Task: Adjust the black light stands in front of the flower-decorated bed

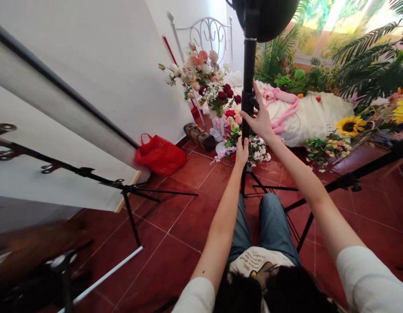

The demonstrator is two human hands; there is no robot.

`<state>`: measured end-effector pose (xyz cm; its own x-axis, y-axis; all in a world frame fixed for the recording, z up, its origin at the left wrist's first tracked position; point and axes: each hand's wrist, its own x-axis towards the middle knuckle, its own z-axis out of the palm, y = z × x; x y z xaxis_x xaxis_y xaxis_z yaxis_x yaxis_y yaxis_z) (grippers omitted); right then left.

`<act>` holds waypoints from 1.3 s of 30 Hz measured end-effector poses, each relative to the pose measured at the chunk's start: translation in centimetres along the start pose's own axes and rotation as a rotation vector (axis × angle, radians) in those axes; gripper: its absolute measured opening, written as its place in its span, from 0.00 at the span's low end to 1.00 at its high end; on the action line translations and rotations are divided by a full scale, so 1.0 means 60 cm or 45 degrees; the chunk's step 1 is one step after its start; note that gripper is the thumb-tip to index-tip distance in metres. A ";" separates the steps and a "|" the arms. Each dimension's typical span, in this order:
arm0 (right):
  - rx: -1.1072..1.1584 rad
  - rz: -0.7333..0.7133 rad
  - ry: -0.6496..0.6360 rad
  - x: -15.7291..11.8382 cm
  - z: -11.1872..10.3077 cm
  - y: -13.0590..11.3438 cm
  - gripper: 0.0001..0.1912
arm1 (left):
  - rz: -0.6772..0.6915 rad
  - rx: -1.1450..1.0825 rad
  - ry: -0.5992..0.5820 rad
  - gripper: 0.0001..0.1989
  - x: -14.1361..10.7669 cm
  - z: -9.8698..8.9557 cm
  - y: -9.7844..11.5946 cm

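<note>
A black light stand (249, 65) rises upright in front of me, with a large dark round fixture (269, 17) at its top. Low on the pole, my left hand (242, 152) is wrapped around the tube. Higher up, my right hand (260, 117) grips the pole beside a black clamp knob (254, 102), thumb on one side and fingers on the other. The stand's tripod legs (250, 174) spread on the red tiled floor near my knees.
At left are a red bag (162, 155), another black stand (128, 189) and a white panel (58, 152). Flower bunches (201, 69) and a draped bed (321, 117) lie ahead. A black tripod (344, 180) stands close on the right.
</note>
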<state>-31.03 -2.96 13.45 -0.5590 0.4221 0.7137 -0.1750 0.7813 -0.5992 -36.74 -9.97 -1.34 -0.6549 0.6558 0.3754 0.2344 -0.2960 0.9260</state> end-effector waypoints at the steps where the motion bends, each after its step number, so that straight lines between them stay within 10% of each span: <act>1: -0.035 -0.002 0.016 -0.003 0.007 -0.001 0.44 | 0.026 0.001 0.006 0.30 -0.002 -0.001 0.002; 23: 0.026 0.166 -0.183 -0.125 0.014 0.051 0.43 | 0.013 0.084 -0.029 0.16 -0.003 0.008 -0.034; 30: 0.058 0.404 -0.182 -0.159 -0.029 0.117 0.15 | 0.096 0.091 0.052 0.19 -0.010 0.012 -0.037; 39: 0.060 0.523 -0.069 -0.170 0.018 0.163 0.15 | 0.141 0.147 0.114 0.24 -0.009 0.016 -0.047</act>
<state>-27.92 -0.13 -0.09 -0.6319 0.6684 0.3924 0.0352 0.5305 -0.8470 -36.36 -8.85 -4.15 -0.6808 0.5573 0.4754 0.3864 -0.2781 0.8794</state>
